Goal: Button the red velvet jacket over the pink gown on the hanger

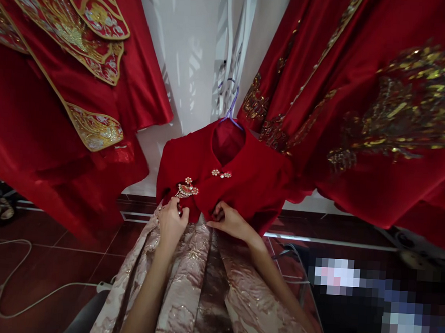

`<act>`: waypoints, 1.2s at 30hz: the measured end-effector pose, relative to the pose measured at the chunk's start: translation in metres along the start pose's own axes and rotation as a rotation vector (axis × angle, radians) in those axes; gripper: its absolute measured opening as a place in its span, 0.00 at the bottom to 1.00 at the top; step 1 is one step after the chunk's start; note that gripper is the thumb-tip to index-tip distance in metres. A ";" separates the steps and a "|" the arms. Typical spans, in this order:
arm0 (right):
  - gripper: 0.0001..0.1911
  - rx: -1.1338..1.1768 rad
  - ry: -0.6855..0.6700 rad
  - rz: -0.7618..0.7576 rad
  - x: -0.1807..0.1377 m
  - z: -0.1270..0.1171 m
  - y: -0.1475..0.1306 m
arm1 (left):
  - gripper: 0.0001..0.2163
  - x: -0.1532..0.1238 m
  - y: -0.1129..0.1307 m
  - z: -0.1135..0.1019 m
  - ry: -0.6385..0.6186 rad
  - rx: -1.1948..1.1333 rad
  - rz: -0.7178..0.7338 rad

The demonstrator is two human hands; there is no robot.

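**Right in at the hem of the red jacket [258, 163], brocade skirt [183, 284] bunched below**

Hanging at the centre of the frame from a purple hanger [231, 107], jewelled clasp [221, 174] below the neck opening, dangling brooch [186, 188] a little to the left. And just under that brooch: left hand [171, 219], thumb and fingers bent in at the skirt's upper edge, seemingly pinching the cloth. Right of centre, right hand [234, 222], fingers curled against the jacket's lower front, thumb near the skirt top; cannot tell its exact hold. Spilling from there to the bottom of the frame, pale floral folds beneath both forearms.

The state of play: jacket up on its hanger, clasp apparently joined. Not yet settled, by the look: skirt top, gathered unevenly, no fastening in view, darker strip between pale panels.

Flanking it all: gold-embroidered red garment [73, 79] upper left, sequinned red garment [357, 185] upper right, tiled floor [66, 262] lower left.
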State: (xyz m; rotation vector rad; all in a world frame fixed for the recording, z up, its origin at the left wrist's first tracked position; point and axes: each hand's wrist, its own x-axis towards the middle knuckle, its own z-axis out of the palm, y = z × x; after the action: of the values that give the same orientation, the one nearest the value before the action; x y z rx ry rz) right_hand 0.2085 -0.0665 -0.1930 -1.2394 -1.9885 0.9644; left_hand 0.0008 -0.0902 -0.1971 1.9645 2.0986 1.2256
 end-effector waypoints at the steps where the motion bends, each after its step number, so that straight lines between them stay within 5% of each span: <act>1: 0.18 -0.014 0.013 -0.008 -0.001 -0.002 -0.002 | 0.11 -0.002 0.000 0.005 -0.035 0.029 0.000; 6: 0.21 0.110 -0.087 0.001 -0.006 -0.005 -0.007 | 0.21 -0.002 -0.006 0.006 -0.081 -0.040 -0.103; 9: 0.24 0.142 -0.108 0.062 -0.006 -0.002 -0.007 | 0.19 0.000 -0.012 0.002 -0.110 -0.144 -0.141; 13: 0.19 0.154 -0.136 0.119 -0.004 0.002 -0.004 | 0.19 0.000 -0.014 0.000 0.032 -0.312 -0.184; 16: 0.18 0.159 -0.153 0.159 -0.002 0.005 0.000 | 0.14 -0.001 -0.011 -0.003 0.158 -0.341 -0.120; 22: 0.17 0.045 -0.066 0.107 0.000 0.010 0.003 | 0.04 -0.003 -0.006 0.000 -0.049 -0.284 0.142; 31: 0.12 0.182 -0.102 0.153 0.001 0.014 0.001 | 0.11 -0.008 -0.004 0.001 0.083 0.022 0.187; 36: 0.10 0.218 -0.135 0.094 -0.005 -0.006 -0.012 | 0.08 -0.007 -0.005 -0.001 0.102 -0.106 0.191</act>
State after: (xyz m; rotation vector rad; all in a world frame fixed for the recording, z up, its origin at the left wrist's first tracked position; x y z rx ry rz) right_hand 0.2094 -0.0733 -0.1806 -1.1807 -1.8794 1.3051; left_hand -0.0028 -0.0965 -0.2025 2.1387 1.8790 1.4653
